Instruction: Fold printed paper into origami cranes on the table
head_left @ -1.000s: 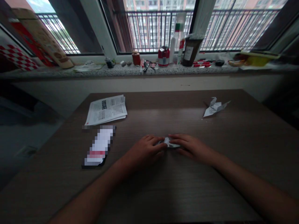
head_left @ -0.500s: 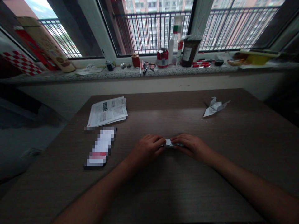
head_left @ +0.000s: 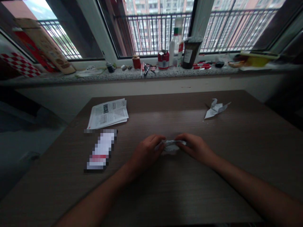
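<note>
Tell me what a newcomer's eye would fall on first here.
Probably the left hand and right hand, pinching a small folded paper between them over the table. Next, likely the phone to their left, with its bright, pixelated screen, and the paper bird near the table's far right corner. Behind, a red can stands out on the windowsill.

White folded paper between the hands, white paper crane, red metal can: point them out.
White folded paper [head_left: 171, 147]: head view, on its middle.
White paper crane [head_left: 216, 109]: head view, on its body.
Red metal can [head_left: 163, 61]: head view, on its side.
</note>
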Tool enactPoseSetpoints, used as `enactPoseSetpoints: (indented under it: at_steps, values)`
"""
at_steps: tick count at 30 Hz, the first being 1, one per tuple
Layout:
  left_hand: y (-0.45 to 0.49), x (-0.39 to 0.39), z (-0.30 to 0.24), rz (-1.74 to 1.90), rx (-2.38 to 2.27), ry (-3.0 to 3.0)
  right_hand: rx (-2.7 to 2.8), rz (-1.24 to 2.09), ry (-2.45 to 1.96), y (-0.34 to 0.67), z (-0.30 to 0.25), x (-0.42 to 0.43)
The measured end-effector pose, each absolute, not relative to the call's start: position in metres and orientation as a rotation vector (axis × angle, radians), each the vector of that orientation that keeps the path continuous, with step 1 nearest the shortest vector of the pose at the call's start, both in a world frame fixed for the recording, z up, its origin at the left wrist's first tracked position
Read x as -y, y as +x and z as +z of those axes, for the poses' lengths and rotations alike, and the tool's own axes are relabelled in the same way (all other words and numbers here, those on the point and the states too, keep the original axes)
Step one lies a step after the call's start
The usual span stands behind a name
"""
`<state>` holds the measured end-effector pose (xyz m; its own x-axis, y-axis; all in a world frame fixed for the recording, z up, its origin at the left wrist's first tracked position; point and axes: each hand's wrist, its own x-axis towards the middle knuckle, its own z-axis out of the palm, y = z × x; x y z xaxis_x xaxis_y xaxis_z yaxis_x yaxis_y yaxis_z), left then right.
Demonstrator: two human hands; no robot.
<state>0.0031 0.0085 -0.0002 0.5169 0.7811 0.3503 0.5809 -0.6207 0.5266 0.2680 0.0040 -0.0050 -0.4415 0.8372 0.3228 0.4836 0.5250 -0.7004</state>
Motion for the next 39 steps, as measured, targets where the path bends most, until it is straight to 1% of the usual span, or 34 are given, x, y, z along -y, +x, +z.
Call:
enactPoseSetpoints:
  at_steps: [6,11,14,23,28,32,39]
  values:
    - [0.002,-0.012,0.003,0.741,-1.066,2.57,2.171,0.625,-1.063,0.266,-0.006,-0.01]
    - [-0.003,-0.011,0.007,0.529,-0.897,2.724,2.24,0.504,-1.046,0.267,-0.01,-0.015]
    - [-0.004,-0.009,0.008,0.456,-0.888,2.718,2.259,0.437,-1.054,0.267,-0.015,-0.018]
    - [-0.006,-0.004,0.011,0.383,-0.927,2.689,2.249,0.283,-1.045,0.271,-0.016,-0.019]
    - [-0.004,0.001,0.01,0.426,-0.922,2.684,2.218,0.286,-1.046,0.272,-0.011,-0.015]
    - [-0.001,0.003,0.008,0.412,-0.965,2.708,2.189,0.356,-1.042,0.271,-0.007,-0.011]
    - [0.005,0.003,0.007,0.405,-0.887,2.708,2.312,0.354,-1.027,0.266,-0.011,-0.01]
